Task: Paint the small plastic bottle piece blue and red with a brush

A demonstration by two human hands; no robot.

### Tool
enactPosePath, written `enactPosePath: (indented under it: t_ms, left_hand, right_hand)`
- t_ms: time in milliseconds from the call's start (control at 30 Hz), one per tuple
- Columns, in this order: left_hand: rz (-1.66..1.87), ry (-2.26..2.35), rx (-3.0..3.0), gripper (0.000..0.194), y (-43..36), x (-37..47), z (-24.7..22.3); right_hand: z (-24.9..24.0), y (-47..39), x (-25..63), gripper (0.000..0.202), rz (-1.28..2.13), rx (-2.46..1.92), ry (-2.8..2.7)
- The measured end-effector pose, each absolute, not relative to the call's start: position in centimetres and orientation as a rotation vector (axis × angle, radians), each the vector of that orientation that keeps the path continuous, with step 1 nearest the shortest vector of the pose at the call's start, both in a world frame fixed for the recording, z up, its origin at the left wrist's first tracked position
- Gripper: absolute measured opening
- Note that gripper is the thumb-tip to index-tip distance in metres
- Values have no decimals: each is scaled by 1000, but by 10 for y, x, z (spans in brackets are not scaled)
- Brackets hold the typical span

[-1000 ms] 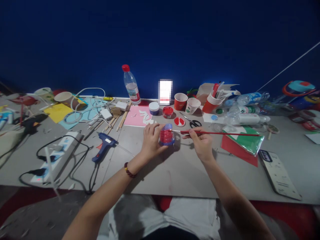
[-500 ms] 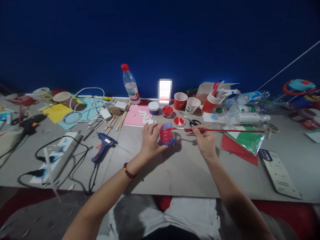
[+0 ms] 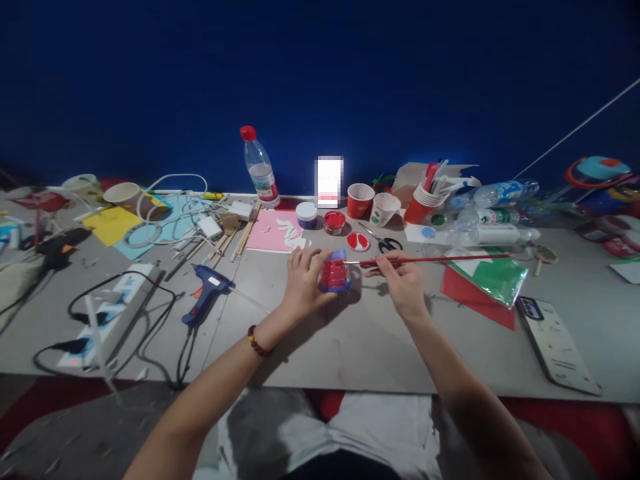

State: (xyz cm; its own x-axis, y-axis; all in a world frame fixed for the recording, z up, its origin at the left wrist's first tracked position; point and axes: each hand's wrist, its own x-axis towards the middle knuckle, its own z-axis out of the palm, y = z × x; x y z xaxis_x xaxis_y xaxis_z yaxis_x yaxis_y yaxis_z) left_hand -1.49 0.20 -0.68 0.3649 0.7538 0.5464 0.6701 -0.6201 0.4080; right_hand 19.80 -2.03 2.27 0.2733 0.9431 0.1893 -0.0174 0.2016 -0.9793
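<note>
My left hand [image 3: 306, 275] is closed around the left side of a small piece cut from a plastic bottle [image 3: 335, 273], red in its middle and blue at its ends. In my right hand [image 3: 403, 280] is a long red paintbrush [image 3: 450, 259], pinched near its metal end and lying almost level. Its tip meets the red part of the bottle piece. Beyond my hands stand an open jar of red paint [image 3: 335, 222], its red-smeared lid [image 3: 359, 241] and a white-capped jar of blue paint [image 3: 307, 215]. Black-handled scissors [image 3: 387, 244] lie beside the lid.
On the left are a blue glue gun [image 3: 207, 293], a power strip [image 3: 110, 317] with trailing cords, and wooden sticks [image 3: 245, 233]. A water bottle [image 3: 261, 170] stands at the back. Paper cups [image 3: 360, 201], plastic bottles [image 3: 495, 235] and a phone [image 3: 559, 345] are to the right.
The brush has shifted left, its tip moving further onto the red part, and my right hand has gone left with it. The bottle piece is tilted slightly differently in my left hand.
</note>
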Motion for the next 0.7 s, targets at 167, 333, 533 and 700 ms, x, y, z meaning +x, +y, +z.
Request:
enactPosePath:
  t_ms: [167,333,533,700]
  left_hand:
    - [1053,1322,2454,77,2,-15,-3]
    - [1084,1304,2444,79,3,-16,-2]
    - [1229,1212,2434,83,3,-19,0]
    - [1128,1298,2409,82,3,-17,2]
  right_hand:
    - [25,-18,202,42,867,-1175,-1063]
    - [27,-14,210,42,921,-1166,-990]
    - [32,-10,217,45,960,-1157,-901]
    - [22,-11,217,39,985,-1077,-900]
